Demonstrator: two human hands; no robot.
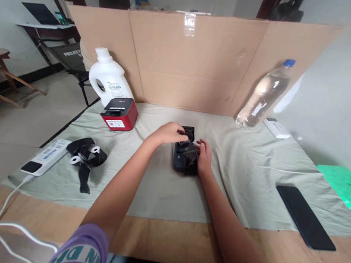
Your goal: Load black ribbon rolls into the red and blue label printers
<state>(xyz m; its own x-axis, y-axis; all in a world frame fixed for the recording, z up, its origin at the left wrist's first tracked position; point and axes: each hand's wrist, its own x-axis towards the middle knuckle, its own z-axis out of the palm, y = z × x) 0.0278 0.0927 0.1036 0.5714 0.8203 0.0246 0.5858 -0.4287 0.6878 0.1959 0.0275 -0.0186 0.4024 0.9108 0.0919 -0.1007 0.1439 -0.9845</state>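
Note:
A black handheld device [179,161], its lid [188,130] standing up at the far end, lies on the cloth in the middle of the table. Dark, crumpled film-like material [191,154] covers part of its top. My left hand [170,134] reaches over the far end, fingers bent together near the lid. What lies in those fingertips is too small to make out. Along the device's right side rests my right hand [204,158], its fingers slightly apart and touching the edge.
Black ribbon with white-cored rolls [85,158] lies left, beside a white device [46,157] on a cable. A red-and-black box-shaped device [122,115], white jug [109,76] and water bottle [265,94] stand before a cardboard screen [191,64]. A phone [305,217] lies right.

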